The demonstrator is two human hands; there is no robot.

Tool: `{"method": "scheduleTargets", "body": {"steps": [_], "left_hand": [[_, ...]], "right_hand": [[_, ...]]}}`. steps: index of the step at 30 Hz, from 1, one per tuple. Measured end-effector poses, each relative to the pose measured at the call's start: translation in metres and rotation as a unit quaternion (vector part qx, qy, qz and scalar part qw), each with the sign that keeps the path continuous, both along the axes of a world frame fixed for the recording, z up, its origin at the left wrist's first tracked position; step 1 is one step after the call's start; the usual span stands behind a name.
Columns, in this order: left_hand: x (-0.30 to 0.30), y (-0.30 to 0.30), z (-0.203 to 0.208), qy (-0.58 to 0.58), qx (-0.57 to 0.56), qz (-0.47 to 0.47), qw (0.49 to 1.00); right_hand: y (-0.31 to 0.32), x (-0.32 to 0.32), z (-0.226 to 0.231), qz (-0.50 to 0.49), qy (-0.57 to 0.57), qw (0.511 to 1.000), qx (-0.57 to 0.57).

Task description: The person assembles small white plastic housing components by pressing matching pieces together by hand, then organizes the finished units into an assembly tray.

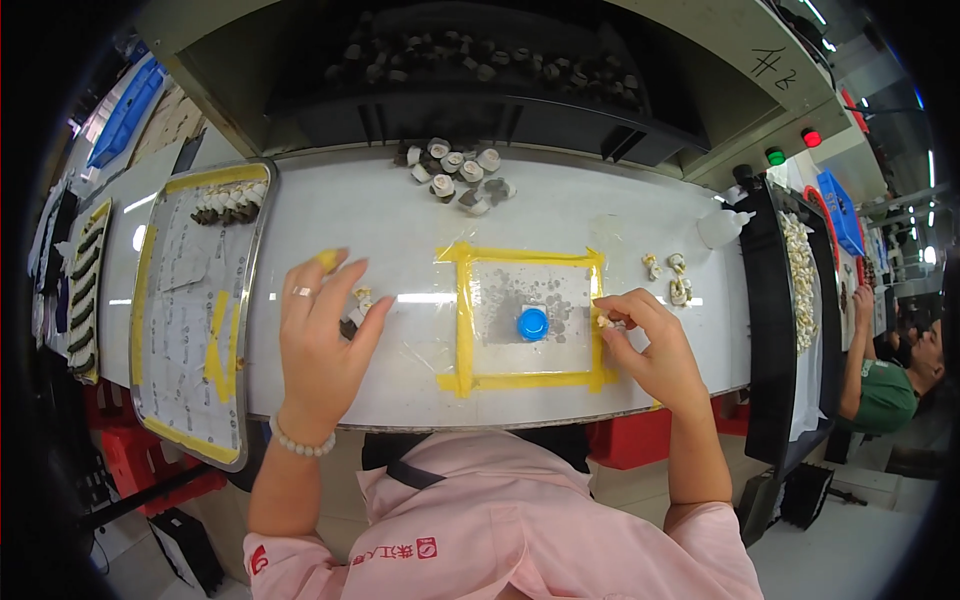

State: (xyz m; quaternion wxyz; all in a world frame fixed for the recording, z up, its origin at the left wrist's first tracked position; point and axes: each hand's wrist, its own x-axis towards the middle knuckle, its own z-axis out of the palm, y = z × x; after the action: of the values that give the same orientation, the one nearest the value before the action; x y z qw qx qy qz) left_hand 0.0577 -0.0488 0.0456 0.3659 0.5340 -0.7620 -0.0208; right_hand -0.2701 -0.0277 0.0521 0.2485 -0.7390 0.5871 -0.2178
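My left hand [330,335] hovers over the left part of the white table, its thumb and fingers spread apart. A small white-and-dark piece [362,298] shows between its thumb and fingers, apparently lying on the table. At the right edge of the yellow-taped square [465,345], my right hand [655,350] pinches a small cream-coloured piece [604,321] between thumb and fingertips. Inside the square stands a round blue cap [533,323], with grey wet-looking spots around it. Several small cream pieces [679,285] lie beyond my right hand.
A cluster of white-topped round parts [462,165] lies at the table's back, before a dark bin [440,120] holding more. Left is a metal-rimmed tray [250,300] with a row of parts. On the right stand a white squeeze bottle [722,228] and a black tray [768,330] of cream pieces.
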Motion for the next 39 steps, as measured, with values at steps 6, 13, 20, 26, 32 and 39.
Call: {"method": "scheduleTargets", "body": {"steps": [6, 13, 20, 26, 32, 39], "left_hand": [[-0.035, -0.066, 0.007, 0.017, 0.184, -0.035, 0.982], [-0.06, -0.097, -0.011, -0.052, 0.186, -0.008, 0.981], [-0.057, -0.108, -0.023, -0.021, 0.146, -0.02, 0.989], [-0.049, -0.095, -0.011, 0.031, 0.211, -0.028, 0.977], [-0.045, -0.039, 0.009, 0.268, 0.257, -0.1, 0.923], [-0.035, 0.021, -0.015, 0.604, 0.406, -0.182, 0.662]], "right_hand": [[0.0, 0.016, -0.017, -0.006, -0.304, 0.951, 0.061], [0.002, 0.013, -0.018, 0.009, -0.125, 0.992, 0.033], [-0.005, 0.005, -0.02, 0.051, -0.087, 0.991, -0.091], [-0.008, 0.001, -0.022, 0.094, -0.026, 0.986, -0.134], [-0.01, 0.001, -0.016, 0.09, 0.011, 0.987, -0.131], [-0.017, 0.022, -0.009, 0.121, -0.007, 0.984, -0.13]]}}
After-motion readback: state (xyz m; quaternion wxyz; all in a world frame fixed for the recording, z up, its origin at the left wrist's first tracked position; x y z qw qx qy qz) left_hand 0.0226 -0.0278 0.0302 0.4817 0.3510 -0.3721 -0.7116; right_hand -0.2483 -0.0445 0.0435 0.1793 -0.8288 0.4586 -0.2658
